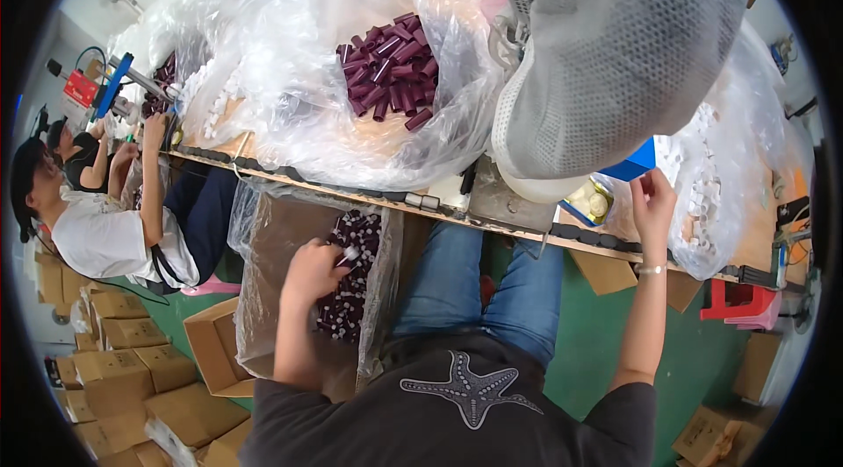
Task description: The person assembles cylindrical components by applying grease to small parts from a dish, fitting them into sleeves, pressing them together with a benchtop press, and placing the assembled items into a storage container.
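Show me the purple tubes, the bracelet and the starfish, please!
Purple tubes (392,70): head view, on a tube near the middle of the pile.
Bracelet (651,270): head view, on the middle of its band.
Starfish (471,389): head view, on its body, where the arms meet.

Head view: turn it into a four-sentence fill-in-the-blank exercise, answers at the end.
1. The ____ hand is at the plastic-lined container of small pieces.
2. A bracelet circles the ____ wrist.
3. The print on the dark shirt is shaped like a ____.
4. The partly hidden boxy object beside the right hand is coloured ____.

Missing words: left; right; starfish; blue.
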`<state>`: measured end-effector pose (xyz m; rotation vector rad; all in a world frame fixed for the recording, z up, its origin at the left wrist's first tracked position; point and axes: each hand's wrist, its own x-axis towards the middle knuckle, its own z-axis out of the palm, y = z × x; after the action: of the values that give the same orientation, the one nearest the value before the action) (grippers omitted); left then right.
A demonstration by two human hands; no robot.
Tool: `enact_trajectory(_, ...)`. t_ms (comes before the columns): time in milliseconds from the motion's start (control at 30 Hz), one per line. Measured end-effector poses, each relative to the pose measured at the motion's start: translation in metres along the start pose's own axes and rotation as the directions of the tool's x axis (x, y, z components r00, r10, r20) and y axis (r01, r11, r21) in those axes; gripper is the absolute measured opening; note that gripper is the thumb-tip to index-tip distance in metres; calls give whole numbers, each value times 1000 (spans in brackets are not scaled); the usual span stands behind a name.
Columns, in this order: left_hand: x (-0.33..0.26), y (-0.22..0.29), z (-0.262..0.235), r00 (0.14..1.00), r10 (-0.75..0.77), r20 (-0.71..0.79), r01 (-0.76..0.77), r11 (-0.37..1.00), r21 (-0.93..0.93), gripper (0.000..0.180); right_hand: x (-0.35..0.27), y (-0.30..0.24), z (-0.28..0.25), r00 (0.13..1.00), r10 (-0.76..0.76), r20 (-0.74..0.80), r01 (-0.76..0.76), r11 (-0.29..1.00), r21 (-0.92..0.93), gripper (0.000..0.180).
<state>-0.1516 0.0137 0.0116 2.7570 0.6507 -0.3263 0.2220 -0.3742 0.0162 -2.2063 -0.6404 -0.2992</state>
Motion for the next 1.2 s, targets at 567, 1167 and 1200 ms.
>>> enact_trajectory(567, 247, 34, -15, 615, -30, -788, -62, 994, -86, 30, -57, -113, 76, 965, -112, 237, 3, 909, 417, 12)
enact_trajectory(1167, 130, 134, 8, 678, 96, -729, -727, 237, -645, 40, -51, -107, 88, 909, -346, 231, 291, 926, 240, 12)
enact_trajectory(1200, 127, 138, 11, 683, 121, -720, -725, 223, -651, 38, -50, -107, 88, 914, -292, 281, 236, 947, 216, 12)
